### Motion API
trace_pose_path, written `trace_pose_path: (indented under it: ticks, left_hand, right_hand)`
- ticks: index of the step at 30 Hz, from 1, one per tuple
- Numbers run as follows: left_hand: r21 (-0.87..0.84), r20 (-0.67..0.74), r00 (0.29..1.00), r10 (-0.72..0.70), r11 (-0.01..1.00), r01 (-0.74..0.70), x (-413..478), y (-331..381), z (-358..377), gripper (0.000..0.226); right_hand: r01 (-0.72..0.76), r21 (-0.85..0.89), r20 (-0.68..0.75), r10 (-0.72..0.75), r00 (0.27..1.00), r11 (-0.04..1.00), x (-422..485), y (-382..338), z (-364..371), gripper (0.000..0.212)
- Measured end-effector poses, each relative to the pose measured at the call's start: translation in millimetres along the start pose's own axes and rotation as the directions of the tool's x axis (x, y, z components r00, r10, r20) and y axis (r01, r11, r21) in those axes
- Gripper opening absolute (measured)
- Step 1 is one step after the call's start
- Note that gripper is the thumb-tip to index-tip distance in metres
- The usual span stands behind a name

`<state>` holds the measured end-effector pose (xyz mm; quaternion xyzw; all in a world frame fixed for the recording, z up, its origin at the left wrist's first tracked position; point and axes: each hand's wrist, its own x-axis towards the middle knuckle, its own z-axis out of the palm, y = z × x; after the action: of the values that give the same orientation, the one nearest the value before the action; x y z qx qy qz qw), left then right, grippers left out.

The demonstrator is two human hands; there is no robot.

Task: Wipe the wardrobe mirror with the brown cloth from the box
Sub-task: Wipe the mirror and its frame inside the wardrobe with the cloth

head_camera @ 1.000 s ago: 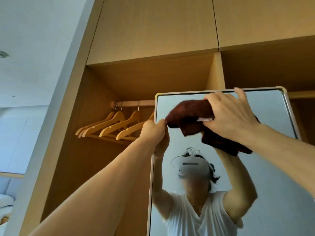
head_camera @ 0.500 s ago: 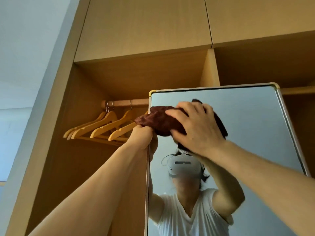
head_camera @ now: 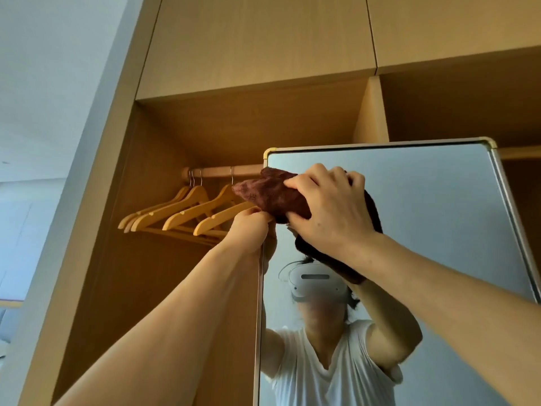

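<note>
The right hand [head_camera: 328,212] has its fingers curled over the brown cloth [head_camera: 272,196] and pushes it on the mirror [head_camera: 424,218], near the top left corner of the glass. One end of the cloth sticks out past the mirror's left edge. The left hand [head_camera: 251,227] is just under the cloth, with its fingers wrapped round that left edge. Wooden hangers [head_camera: 187,209] hang on a rail [head_camera: 222,172] inside the wardrobe [head_camera: 263,48], left of the mirror.
</note>
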<state>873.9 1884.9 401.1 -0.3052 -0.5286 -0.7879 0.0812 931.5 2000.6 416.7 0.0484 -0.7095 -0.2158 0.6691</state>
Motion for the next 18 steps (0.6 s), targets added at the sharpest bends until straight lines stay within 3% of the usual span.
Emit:
trace_pose_path:
  ticks: [2, 7, 11, 14, 18]
  left_hand:
    - [-0.012, -0.022, 1.000, -0.010, 1.000, 0.010, -2.8, 2.5, 2.7, 0.013]
    - [-0.023, 0.023, 0.998, -0.057, 0.998, 0.057, -10.6, 6.2, 3.0, 0.021]
    - [0.044, 0.005, 1.000, -0.029, 0.999, 0.029, -12.9, 6.4, 1.4, 0.021]
    - [0.095, -0.006, 0.999, 0.035, 0.995, -0.034, -11.2, 6.9, 0.5, 0.016]
    - [0.188, -0.009, 0.998, 0.067, 0.980, -0.064, -11.2, 9.2, 1.4, 0.017]
  right_hand:
    - [-0.010, -0.004, 0.068, 0.010, 0.998, 1.000, 19.3, 5.9, -3.5, 0.045]
    - [-0.160, -0.010, 0.091, 0.160, 0.983, 0.987, 78.3, 10.8, -4.2, 0.043]
    - [-0.194, -0.017, 0.051, 0.195, 0.979, 0.981, 50.1, -5.8, -3.9, 0.043]
    - [-0.087, 0.027, 0.035, 0.086, 0.996, 0.996, 11.6, -12.8, -5.1, 0.044]
    - [-0.005, 0.038, 0.152, 0.000, 0.988, 0.999, 20.0, 5.1, -13.6, 0.047]
